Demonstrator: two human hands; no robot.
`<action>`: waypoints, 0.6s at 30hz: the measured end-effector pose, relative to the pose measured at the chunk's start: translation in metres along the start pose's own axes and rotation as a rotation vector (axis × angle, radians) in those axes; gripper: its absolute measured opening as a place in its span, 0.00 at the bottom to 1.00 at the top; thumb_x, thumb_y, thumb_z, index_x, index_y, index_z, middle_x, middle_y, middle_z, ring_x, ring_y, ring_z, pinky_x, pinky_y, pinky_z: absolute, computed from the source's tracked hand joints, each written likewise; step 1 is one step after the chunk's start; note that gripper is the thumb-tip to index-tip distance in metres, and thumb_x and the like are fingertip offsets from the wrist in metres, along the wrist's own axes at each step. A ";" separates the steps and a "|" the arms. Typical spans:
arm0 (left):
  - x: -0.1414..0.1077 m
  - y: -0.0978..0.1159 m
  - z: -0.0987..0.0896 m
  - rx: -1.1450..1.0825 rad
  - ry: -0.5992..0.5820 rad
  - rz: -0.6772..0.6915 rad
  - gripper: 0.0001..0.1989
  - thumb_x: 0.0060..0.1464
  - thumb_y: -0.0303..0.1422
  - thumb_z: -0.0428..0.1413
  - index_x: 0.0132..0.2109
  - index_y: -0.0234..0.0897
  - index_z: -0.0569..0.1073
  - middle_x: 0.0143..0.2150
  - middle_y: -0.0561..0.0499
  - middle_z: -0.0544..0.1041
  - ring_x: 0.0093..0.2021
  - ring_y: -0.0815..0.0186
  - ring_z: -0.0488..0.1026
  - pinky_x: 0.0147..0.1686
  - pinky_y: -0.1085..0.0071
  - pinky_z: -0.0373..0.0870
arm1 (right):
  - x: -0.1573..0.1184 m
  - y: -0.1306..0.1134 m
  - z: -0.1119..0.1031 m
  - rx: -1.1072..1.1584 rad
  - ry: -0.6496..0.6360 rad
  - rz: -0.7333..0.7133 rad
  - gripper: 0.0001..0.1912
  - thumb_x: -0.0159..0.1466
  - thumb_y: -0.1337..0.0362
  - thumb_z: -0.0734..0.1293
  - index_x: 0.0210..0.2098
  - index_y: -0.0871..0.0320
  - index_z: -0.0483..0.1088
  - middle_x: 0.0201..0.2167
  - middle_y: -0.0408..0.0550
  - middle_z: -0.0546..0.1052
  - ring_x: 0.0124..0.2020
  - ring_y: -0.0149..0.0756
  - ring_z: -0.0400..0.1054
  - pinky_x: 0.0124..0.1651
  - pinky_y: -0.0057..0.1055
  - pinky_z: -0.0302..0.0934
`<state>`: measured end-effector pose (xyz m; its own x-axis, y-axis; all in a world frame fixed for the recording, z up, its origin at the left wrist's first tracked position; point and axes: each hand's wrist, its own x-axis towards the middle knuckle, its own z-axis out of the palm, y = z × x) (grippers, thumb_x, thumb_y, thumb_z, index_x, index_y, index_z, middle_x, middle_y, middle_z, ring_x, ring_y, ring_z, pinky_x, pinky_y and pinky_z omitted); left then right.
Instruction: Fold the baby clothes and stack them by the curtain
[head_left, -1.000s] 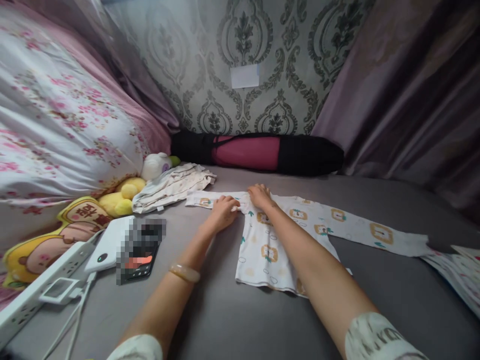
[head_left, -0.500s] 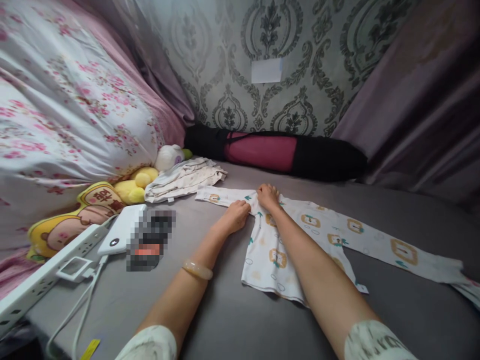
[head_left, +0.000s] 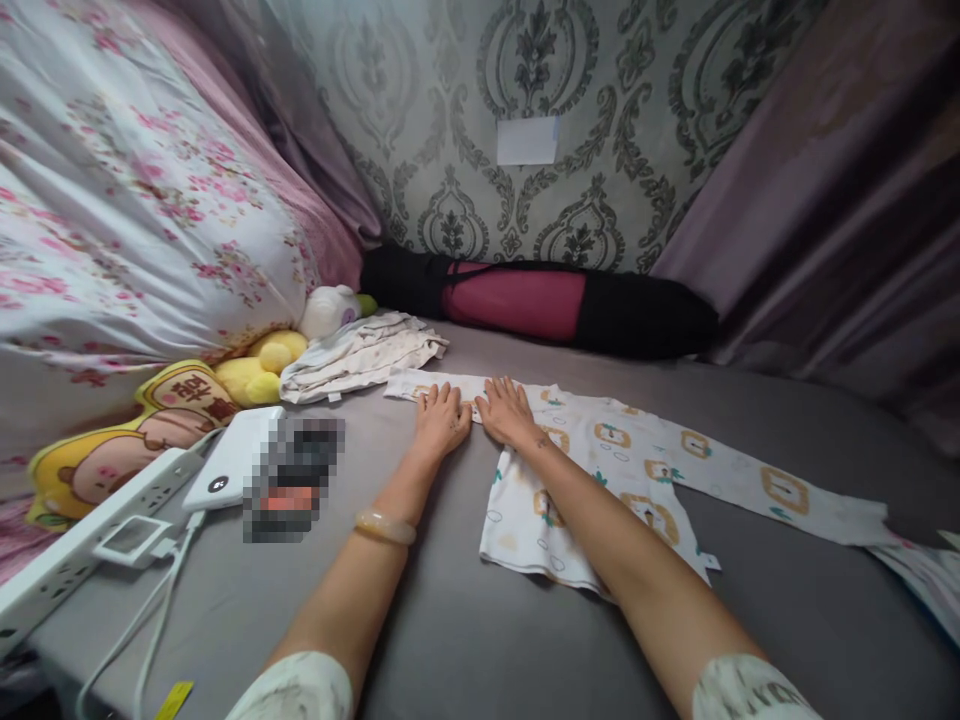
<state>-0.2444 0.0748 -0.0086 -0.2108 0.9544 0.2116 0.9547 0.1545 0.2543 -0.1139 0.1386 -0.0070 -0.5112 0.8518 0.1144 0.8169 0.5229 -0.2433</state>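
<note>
A white long-sleeved shirt with yellow and green prints lies spread on the grey bed sheet. Both its sleeves stretch out sideways. My left hand rests on the left sleeve, fingers apart and pointing away from me. Close beside it, my right hand lies with spread fingers where that sleeve meets the shoulder. My right forearm crosses over the shirt's body and hides part of it.
Crumpled light clothes lie behind on the left, by plush toys. Nearer are a white power bank, a blurred item and a power strip. A black and pink long bag lies along the wall. More fabric is at right.
My left hand has moved left along the sleeve and its fingers have opened. My right hand has shifted left and now lies flat. The view has shifted slightly.
</note>
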 end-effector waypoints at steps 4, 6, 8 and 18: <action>-0.003 -0.002 0.003 0.064 -0.065 -0.015 0.26 0.63 0.36 0.40 0.65 0.32 0.61 0.68 0.39 0.58 0.68 0.48 0.51 0.65 0.49 0.42 | -0.002 -0.005 0.003 0.013 -0.014 0.034 0.31 0.70 0.51 0.49 0.67 0.59 0.53 0.69 0.53 0.53 0.69 0.50 0.40 0.67 0.50 0.33; -0.004 -0.001 0.004 0.095 -0.042 -0.012 0.26 0.63 0.35 0.40 0.65 0.33 0.61 0.68 0.40 0.58 0.69 0.49 0.51 0.65 0.50 0.42 | -0.001 -0.006 0.000 0.030 -0.013 0.038 0.30 0.70 0.51 0.50 0.67 0.58 0.54 0.69 0.52 0.53 0.69 0.49 0.40 0.67 0.49 0.31; -0.005 0.000 0.005 0.122 -0.006 -0.010 0.25 0.63 0.35 0.40 0.65 0.34 0.62 0.68 0.42 0.59 0.68 0.51 0.52 0.65 0.51 0.44 | -0.001 -0.004 -0.006 0.083 -0.043 0.023 0.30 0.70 0.51 0.49 0.67 0.59 0.53 0.69 0.53 0.52 0.70 0.46 0.40 0.68 0.48 0.31; -0.005 -0.002 0.008 0.115 0.095 -0.012 0.25 0.60 0.31 0.42 0.63 0.31 0.64 0.67 0.38 0.61 0.68 0.51 0.53 0.65 0.51 0.48 | -0.051 0.048 -0.026 0.027 0.016 0.254 0.33 0.71 0.52 0.47 0.68 0.69 0.49 0.70 0.59 0.46 0.71 0.46 0.34 0.68 0.45 0.27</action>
<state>-0.2432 0.0714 -0.0180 -0.2359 0.9248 0.2985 0.9687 0.1991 0.1485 -0.0421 0.1213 0.0010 -0.2856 0.9564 0.0612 0.9111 0.2908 -0.2920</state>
